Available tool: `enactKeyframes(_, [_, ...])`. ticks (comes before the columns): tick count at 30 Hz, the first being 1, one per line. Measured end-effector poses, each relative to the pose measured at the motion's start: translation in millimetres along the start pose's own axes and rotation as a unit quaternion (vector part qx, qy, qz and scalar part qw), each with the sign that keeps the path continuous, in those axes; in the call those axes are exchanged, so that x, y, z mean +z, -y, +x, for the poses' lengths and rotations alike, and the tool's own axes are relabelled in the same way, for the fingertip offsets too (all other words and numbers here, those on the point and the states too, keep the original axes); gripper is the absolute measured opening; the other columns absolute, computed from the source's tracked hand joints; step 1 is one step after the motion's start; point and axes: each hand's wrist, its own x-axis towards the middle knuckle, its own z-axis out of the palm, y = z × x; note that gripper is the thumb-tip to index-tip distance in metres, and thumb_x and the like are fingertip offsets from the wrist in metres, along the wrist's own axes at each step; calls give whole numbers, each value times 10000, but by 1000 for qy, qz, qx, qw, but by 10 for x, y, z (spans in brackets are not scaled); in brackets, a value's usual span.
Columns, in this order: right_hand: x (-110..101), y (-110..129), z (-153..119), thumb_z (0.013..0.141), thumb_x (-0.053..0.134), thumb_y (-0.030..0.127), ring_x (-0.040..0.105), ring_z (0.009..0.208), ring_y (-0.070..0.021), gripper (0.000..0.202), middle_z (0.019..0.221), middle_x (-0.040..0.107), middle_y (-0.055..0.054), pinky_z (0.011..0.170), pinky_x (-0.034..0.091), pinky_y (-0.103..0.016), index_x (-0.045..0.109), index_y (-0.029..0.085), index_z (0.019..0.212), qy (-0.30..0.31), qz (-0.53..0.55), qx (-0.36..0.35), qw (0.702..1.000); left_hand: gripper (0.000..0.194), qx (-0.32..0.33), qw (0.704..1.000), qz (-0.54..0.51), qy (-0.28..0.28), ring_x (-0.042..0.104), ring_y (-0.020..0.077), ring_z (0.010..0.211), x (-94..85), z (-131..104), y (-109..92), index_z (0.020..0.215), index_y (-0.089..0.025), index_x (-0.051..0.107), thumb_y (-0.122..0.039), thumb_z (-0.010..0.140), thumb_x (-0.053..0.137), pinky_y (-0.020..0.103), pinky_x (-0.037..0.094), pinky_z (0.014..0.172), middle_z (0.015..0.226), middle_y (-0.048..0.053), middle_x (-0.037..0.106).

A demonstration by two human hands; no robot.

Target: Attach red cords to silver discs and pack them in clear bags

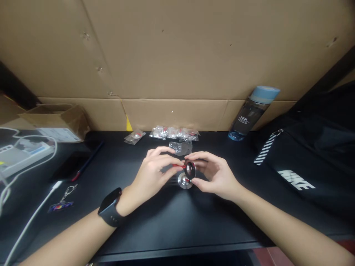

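Observation:
My right hand [215,171] grips a small shiny metal finger cymbal [190,170] by its rim, thumb below and fingers above, with its hollow side partly facing me. Between the thumb and fingertips of my left hand [156,166], a thin red cord [179,166] is pinched, leading to the middle of that cymbal. Just beneath, a second silver cymbal [184,181] with a bit of red at its centre lies on the black table [177,229]. Behind my fingers is a crumpled clear plastic bag [181,148].
Several clear packets [174,133] line the cardboard wall [177,55], with another packet [135,136] to their left. A water bottle [252,114] and a black bag [310,159] stand right. Left are a cardboard box [58,120], white cable [33,221], keychain [62,205] and pen [87,161].

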Motion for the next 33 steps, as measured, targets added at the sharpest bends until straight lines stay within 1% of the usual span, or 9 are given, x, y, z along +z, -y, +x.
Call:
enactKeyframes(4, [58,20,-29,752,877,181,709,1134,-262,481,1239,707,-84,1029,597,-457,700,259,1192,2,26,10,1000,31,-2,1000,-24,-12,621,280,1174,-6,-8,-60,945,-282,762,-288,936,733,455,439,976,962,14,799])
enactKeyframes(8, [63,19,-41,762,868,177,708,1128,-260,473,1253,695,-92,1014,603,-455,698,260,1195,0,29,13,1000,49,7,1000,-23,-7,644,280,1183,-7,-20,-137,943,-282,761,-274,954,713,464,410,981,943,6,808])
enactKeyframes(14, [76,15,-35,749,876,187,719,1093,-255,457,1239,695,-91,969,629,-434,706,260,1167,-5,24,13,1000,72,18,999,-8,-34,677,274,1120,1,-15,-254,894,-289,759,-251,943,722,460,398,932,893,-12,818])
enactKeyframes(19, [80,15,-34,746,875,172,705,1117,-263,470,1235,694,-83,977,623,-441,709,273,1174,-14,4,-13,1000,81,39,998,17,-49,673,256,1086,1,-11,-273,880,-285,750,-226,933,733,442,368,887,919,-32,821])
enactKeyframes(24, [71,-11,-47,754,861,134,691,1144,-265,500,1263,674,-80,987,615,-436,703,283,1204,-3,-6,-25,1000,123,60,996,41,-59,674,250,1073,-10,-7,-307,845,-278,728,-184,924,731,438,329,853,911,-60,820])
enactKeyframes(29, [80,-18,-62,755,857,132,688,1148,-266,504,1270,673,-76,996,610,-430,707,288,1210,-6,-27,-28,999,120,60,996,41,-48,685,242,1058,-9,-4,-316,838,-281,730,-222,941,714,433,336,840,903,-50,823])
enactKeyframes(33, [93,-6,-61,755,861,135,709,1083,-256,518,1233,692,-77,959,623,-415,711,282,1228,-16,-34,-27,999,111,65,997,30,-43,681,241,1056,1,-6,-293,844,-275,737,-202,926,731,429,334,847,918,-47,823])
